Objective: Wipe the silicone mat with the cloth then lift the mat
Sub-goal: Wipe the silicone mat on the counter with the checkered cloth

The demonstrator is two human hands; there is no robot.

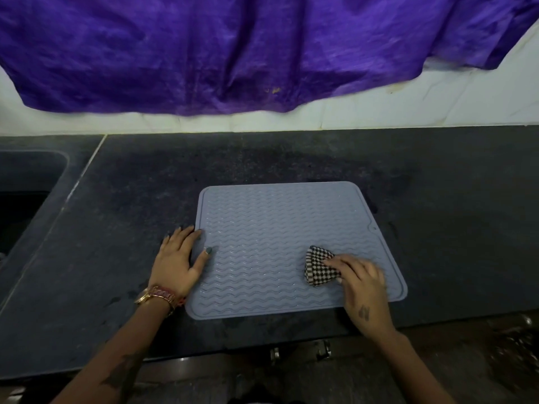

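Observation:
A grey-blue silicone mat [277, 228] with wavy ridges lies flat on the dark stone counter [437, 199]. A folded black-and-white checked cloth [316, 265] sits on the mat's right part. My right hand [364, 290] rests on the cloth, fingers curled over its right side, pressing it onto the mat. My left hand [179, 259] lies flat with straight fingers at the mat's left edge, thumb and fingertips touching the mat, palm on the counter. A bracelet is on that wrist.
A dark sink basin [26, 193] is set into the counter at far left. Purple fabric [233, 53] hangs over the white tiled wall behind. The counter's front edge runs just below the mat, with metal fittings [300, 351] under it.

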